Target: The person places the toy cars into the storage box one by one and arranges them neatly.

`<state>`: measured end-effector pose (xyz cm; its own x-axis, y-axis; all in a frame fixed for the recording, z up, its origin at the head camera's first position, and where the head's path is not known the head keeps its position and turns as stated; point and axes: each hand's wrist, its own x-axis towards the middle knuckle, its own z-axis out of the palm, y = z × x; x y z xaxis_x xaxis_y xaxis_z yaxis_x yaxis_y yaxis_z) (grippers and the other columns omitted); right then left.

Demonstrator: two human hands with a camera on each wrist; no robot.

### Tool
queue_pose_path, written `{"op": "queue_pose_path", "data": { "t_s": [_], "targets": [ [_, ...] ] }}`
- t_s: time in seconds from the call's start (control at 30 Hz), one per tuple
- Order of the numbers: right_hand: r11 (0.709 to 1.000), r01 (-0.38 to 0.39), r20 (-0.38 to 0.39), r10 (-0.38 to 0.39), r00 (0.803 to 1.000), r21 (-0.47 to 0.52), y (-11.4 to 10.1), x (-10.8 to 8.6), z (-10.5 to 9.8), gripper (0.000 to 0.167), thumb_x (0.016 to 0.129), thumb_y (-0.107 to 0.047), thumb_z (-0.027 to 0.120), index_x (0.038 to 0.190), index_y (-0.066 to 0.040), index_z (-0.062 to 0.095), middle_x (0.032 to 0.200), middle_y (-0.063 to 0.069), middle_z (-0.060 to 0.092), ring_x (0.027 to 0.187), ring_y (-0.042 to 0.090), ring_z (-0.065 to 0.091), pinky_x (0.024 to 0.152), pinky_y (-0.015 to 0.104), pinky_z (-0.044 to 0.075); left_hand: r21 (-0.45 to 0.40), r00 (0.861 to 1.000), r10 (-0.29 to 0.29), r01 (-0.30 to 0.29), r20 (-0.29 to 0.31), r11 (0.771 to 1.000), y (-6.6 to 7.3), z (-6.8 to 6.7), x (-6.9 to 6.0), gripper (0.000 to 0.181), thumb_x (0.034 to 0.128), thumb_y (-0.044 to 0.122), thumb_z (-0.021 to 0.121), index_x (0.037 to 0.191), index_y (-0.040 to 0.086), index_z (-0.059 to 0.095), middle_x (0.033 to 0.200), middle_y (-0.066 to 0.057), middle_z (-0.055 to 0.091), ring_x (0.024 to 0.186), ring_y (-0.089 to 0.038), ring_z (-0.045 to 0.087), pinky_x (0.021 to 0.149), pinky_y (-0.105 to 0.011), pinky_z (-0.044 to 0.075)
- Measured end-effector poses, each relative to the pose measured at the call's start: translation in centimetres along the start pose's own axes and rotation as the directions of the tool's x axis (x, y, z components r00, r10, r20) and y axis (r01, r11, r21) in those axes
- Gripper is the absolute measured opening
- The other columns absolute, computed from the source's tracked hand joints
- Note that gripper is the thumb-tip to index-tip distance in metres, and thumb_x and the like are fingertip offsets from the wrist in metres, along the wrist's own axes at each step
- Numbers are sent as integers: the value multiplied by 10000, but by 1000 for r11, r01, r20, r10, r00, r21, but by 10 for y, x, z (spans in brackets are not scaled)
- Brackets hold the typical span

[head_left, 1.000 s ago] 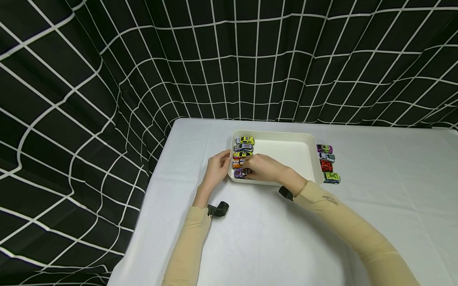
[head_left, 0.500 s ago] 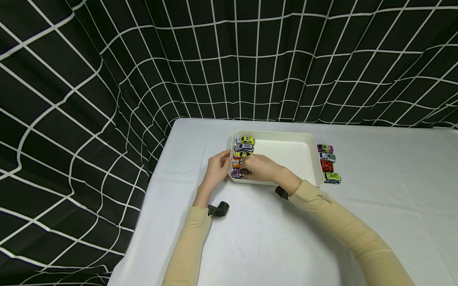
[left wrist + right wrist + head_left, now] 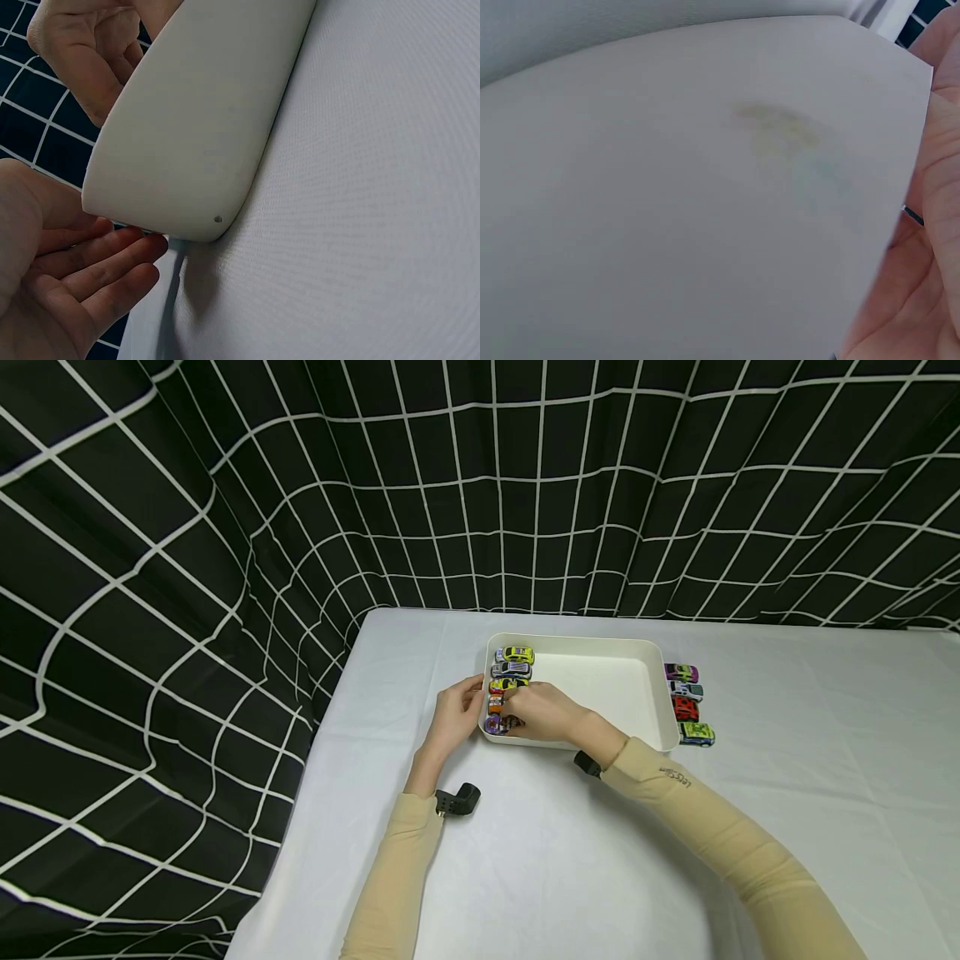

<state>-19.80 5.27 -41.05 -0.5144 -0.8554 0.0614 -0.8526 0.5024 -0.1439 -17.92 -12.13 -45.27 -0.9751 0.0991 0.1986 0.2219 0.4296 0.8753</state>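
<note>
A white tray [image 3: 654, 681] stands on the table, with several toy cars lined up along its left end. My right hand [image 3: 553, 710] reaches over the near wall and pinches a purple toy car [image 3: 492, 724] at the near left corner; its fingers cover part of the car. Beyond it are an orange toy car [image 3: 495, 703], partly hidden, a yellow-and-red one, a silver toy car [image 3: 512, 670] and a yellow toy car [image 3: 519, 654]. My left hand [image 3: 454, 714] touches the tray's left end. In the left wrist view, its fingers [image 3: 112, 259] are loosely extended against the wall.
Outside the tray's right end, several more cars stand in a column: a purple-and-green car [image 3: 681, 672], a pale car [image 3: 686, 691], a red car [image 3: 684, 708] and a lime car [image 3: 697, 733]. A black gridded curtain [image 3: 555, 485] hangs behind the white-covered table [image 3: 555, 860].
My right hand has shifted slightly left, and the purple car has moved closer to the tray's left wall. The left hand stays in place.
</note>
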Motion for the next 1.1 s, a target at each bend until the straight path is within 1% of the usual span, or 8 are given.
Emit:
{"op": "queue_pose_path", "data": {
  "t_s": [0.13, 0.3, 0.47, 0.6, 0.7, 0.87, 1.0, 1.1],
  "targets": [
    [1000, -1, 10, 1, 1000, 0, 0, 0, -1, 142, 767, -226, 756, 775, -96, 698, 803, 31, 668, 719, 159, 630, 665, 366, 544, 4, 1000, -2, 2, 0, 1000, 0, 0, 0, 327, 916, -14, 507, 1232, -96, 532, 1123, -219, 619, 960, -275, 639, 816, -296, 536],
    [1000, -8, 11, 7, 1000, 20, 0, -2, -2, 152, 781, -224, 745, 824, -84, 708, 845, 41, 674, 760, 160, 637, 694, 357, 547, 15, 1000, 5, -5, 1, 1000, 0, 1, 0, 326, 916, -14, 510, 1231, -94, 533, 1113, -217, 623, 954, -273, 641, 805, -291, 539],
    [998, -8, -16, 10, 1000, 68, 0, -5, -5, 169, 809, -218, 723, 876, -63, 713, 876, 54, 674, 779, 162, 635, 699, 355, 542, 11, 1000, -1, 1, 3, 1000, 0, 1, 0, 327, 917, -14, 508, 1233, -96, 530, 1118, -221, 620, 958, -277, 638, 812, -292, 537],
    [996, -7, -54, 12, 998, 92, 1, -10, -9, 191, 816, -219, 718, 920, -60, 718, 884, 53, 676, 729, 150, 631, 679, 352, 538, -1, 1000, -8, 8, 5, 1000, 1, 1, 0, 328, 917, -16, 507, 1233, -101, 527, 1107, -232, 618, 965, -285, 635, 823, -294, 533],
    [995, -15, -87, 23, 996, 96, 3, -17, -12, 184, 816, -220, 718, 914, -63, 715, 860, 42, 674, 686, 129, 622, 661, 343, 530, 2, 1000, -10, 10, 4, 1000, 1, 1, 0, 326, 918, -15, 507, 1231, -102, 527, 1105, -234, 618, 965, -286, 635, 824, -289, 533],
    [996, -26, -135, 37, 990, 83, 11, -34, -19, 120, 814, -167, 711, 868, -59, 702, 791, 17, 644, 642, 102, 593, 634, 338, 504, 11, 1000, -11, 11, 1, 1000, 1, 1, 0, 329, 921, -3, 508, 1235, -101, 524, 1121, -232, 615, 968, -284, 635, 822, -283, 533],
    [998, -26, -174, 37, 984, 64, 17, -50, -25, 94, 802, -121, 717, 861, -50, 699, 781, 9, 613, 650, 130, 581, 637, 360, 503, 8, 1000, -21, 21, 1, 1000, 2, 0, 0, 333, 924, 0, 508, 1243, -98, 520, 1122, -227, 614, 974, -279, 632, 829, -287, 530],
    [998, -44, -193, 52, 980, 47, 24, -64, -29, 102, 795, -115, 727, 860, -44, 694, 795, 17, 609, 671, 154, 588, 632, 365, 508, 9, 1000, -21, 21, 2, 1000, 2, 0, -1, 334, 925, 1, 508, 1244, -97, 519, 1119, -226, 615, 974, -277, 631, 829, -294, 530]
  ]
}}
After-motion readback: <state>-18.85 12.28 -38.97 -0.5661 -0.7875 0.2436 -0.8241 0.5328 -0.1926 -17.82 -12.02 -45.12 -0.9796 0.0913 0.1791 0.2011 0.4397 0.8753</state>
